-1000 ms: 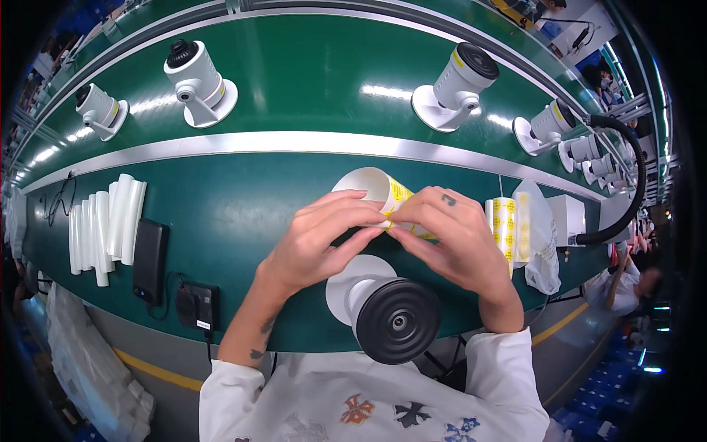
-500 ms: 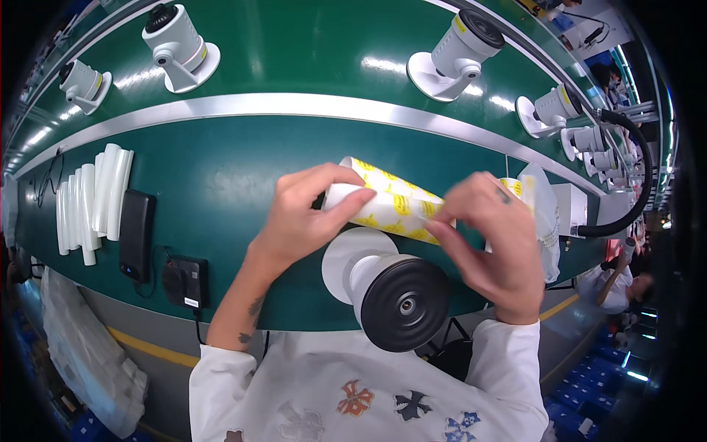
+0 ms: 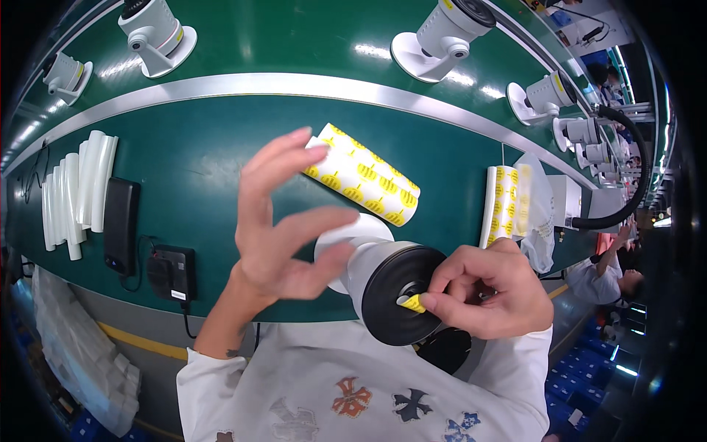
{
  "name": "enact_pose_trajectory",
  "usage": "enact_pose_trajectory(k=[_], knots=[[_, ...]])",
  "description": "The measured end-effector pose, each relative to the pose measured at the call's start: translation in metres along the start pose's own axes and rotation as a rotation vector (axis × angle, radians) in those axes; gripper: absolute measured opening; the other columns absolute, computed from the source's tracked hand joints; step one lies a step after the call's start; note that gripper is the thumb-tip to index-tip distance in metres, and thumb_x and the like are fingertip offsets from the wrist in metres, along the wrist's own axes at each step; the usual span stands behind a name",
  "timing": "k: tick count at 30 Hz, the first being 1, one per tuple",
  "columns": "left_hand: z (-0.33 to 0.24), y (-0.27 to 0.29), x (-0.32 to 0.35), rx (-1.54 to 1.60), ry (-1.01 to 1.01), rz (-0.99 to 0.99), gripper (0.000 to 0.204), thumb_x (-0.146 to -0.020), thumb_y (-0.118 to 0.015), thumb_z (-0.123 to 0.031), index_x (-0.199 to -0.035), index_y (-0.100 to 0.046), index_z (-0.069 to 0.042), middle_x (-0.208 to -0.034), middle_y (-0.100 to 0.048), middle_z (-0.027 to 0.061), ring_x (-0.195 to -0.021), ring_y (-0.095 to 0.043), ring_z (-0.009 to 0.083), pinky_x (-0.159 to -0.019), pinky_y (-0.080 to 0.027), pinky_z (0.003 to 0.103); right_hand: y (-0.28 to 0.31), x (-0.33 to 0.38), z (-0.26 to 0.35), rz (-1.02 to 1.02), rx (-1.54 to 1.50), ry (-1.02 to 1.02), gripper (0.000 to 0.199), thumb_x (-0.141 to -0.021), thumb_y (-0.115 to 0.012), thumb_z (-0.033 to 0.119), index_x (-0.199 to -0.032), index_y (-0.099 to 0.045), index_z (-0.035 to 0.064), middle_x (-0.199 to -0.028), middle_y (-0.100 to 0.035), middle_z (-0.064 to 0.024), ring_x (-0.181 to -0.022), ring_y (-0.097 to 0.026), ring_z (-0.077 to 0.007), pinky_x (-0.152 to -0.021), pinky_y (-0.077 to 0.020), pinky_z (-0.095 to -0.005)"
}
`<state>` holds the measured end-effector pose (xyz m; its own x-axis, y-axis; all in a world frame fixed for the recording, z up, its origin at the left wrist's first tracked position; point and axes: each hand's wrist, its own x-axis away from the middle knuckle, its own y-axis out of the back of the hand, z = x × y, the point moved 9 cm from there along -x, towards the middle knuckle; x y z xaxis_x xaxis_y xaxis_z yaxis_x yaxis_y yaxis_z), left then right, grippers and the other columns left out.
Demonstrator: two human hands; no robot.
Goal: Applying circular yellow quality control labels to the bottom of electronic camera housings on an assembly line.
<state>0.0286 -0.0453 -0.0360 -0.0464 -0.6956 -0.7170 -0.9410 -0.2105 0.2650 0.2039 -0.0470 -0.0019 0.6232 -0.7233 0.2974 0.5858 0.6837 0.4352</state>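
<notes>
A white device with a round black end (image 3: 394, 313) lies tilted on its disc-shaped base at the bench's near edge. My right hand (image 3: 493, 291) pinches a small yellow sticker (image 3: 415, 303) over the middle of that black end. Fingers apart and holding nothing, my left hand (image 3: 283, 228) hovers above the white base, slightly blurred. Just beyond it, a curled sheet of yellow-printed stickers (image 3: 368, 177) rests on the green bench.
More white devices (image 3: 442, 40) stand on the green strip behind the metal rail (image 3: 294, 83). White rolled tubes (image 3: 79, 191), a black power bank (image 3: 121, 227) and a black box (image 3: 171, 272) sit left. Another sticker roll (image 3: 501, 202) and a plastic bag (image 3: 537, 214) lie right.
My left hand has let go of the sticker sheet, which now lies on the bench. My right hand has moved down from the sheet to the black end with a sticker.
</notes>
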Motion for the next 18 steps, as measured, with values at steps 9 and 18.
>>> enact_pose_trajectory(k=[9,18], knots=[[-0.029,0.001,-0.007,0.129,-0.035,-0.005,0.02,-0.075,-0.074,-0.029,-0.087,-0.072,-0.013,-0.119,-0.057,0.0179,-0.113,-0.055,0.0404,-0.09,-0.048,0.048,-0.003,0.007,0.018,0.146,-0.175,0.212,0.013,-0.074,-0.078,0.0,-0.075,-0.065,-0.0009,-0.048,-0.056,0.0004,-0.038,-0.049,-0.0055,-0.04,-0.0314,-0.0207],[-0.047,-0.007,-0.008,0.227,-0.131,0.12,0.019,-0.067,-0.071,-0.015,-0.086,-0.071,-0.011,-0.112,-0.063,0.0177,-0.106,-0.059,0.0405,-0.083,-0.05,0.043,0.011,0.007,-0.011,-0.14,-0.088,0.038,0.009,-0.079,-0.072,0.0,-0.078,-0.063,0.0014,-0.044,-0.041,0.0027,-0.037,-0.037,-0.0056,-0.04,-0.027,-0.0249]])
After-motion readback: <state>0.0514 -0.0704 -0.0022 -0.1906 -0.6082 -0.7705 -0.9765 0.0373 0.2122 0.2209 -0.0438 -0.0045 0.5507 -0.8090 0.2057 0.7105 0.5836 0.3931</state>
